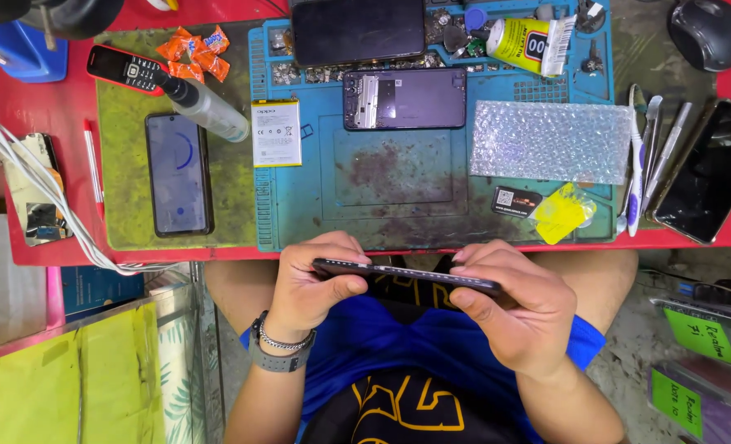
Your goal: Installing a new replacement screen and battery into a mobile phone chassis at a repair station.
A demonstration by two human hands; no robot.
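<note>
Nearest the camera, both hands hold a dark phone edge-on above the lap, just short of the bench edge. The left hand clamps one end, thumb on top and fingers curled under; a watch and a chain bracelet sit on that wrist. The right hand grips the other end, fingertips pressed along the upper edge. Held flat and level like this, the thin side faces up, which probably lets the person look along the seam.

Just beyond, on the bench, lies a blue mat, stained in the middle. On its near right corner sit a small black card and a yellow packet. Further in, a bubble-wrap sheet lies to the right, an opened phone with its inner parts showing lies in the middle, and a white battery rests at the left edge, all within easy reach. Left of the mat, on a green pad, a second phone lies with its screen lit, beside a clear bottle.

Right of the mat, tweezers and a brush lie side by side. At the far edge are a dark screen, a glue tube, orange sweets and a mouse.
</note>
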